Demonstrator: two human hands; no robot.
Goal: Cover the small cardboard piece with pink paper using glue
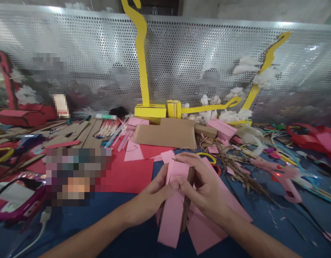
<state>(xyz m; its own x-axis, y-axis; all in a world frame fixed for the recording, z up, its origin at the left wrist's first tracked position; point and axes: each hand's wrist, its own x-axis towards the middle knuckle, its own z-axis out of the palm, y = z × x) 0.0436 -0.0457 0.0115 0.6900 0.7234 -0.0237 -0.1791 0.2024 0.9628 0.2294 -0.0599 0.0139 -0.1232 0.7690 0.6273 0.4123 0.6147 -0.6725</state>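
Note:
In the head view, my left hand and my right hand grip a small cardboard box from both sides. A strip of pink paper lies along its top, and its near end sticks out past the box. Both thumbs press on the pink strip, their tips close together. My fingers wrap round the far end and the sides, so part of the box is hidden. Beneath the box, a larger sheet of pink paper rests on the blue table. Yellow-handled scissors lie just beyond my right hand.
A pink glue gun with a lit red light lies at right, its cord running forward. Red paper is left of my hands. A cardboard piece and yellow paper shapes stand behind, before a perforated metal panel.

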